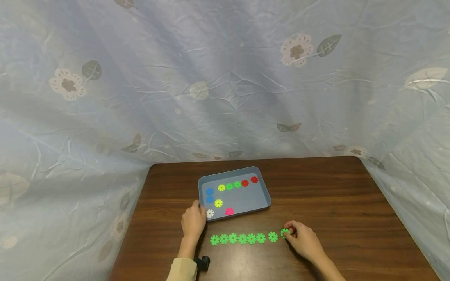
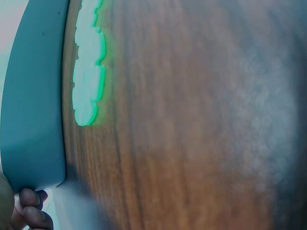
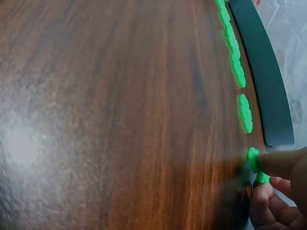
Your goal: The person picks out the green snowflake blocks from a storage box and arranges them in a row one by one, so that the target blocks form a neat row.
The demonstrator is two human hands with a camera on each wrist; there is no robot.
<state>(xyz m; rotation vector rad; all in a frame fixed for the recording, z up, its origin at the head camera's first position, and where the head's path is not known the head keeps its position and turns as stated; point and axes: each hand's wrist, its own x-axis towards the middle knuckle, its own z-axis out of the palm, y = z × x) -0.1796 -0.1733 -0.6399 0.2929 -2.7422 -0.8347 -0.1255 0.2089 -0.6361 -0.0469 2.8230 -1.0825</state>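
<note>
A row of green notched plastic discs (image 1: 242, 239) lies on the table in front of the tray. At the row's right end, my right hand (image 1: 305, 239) pinches one green disc (image 1: 284, 233) between thumb and fingers; the right wrist view shows this disc (image 3: 253, 158) tilted. My left hand (image 1: 194, 221) grips the near left corner of the shallow grey-blue tray (image 1: 246, 203), with fingertips (image 2: 36, 215) curled at its wall. Inside the tray lie a white disc (image 1: 209, 213), a pink disc (image 1: 229, 211), and several blue, yellow, green and red ones.
The brown wooden table (image 1: 337, 195) extends to both sides of the tray. A patterned curtain (image 1: 232, 89) hangs behind it and at the sides. A small black device (image 1: 202, 263) sits at my left wrist.
</note>
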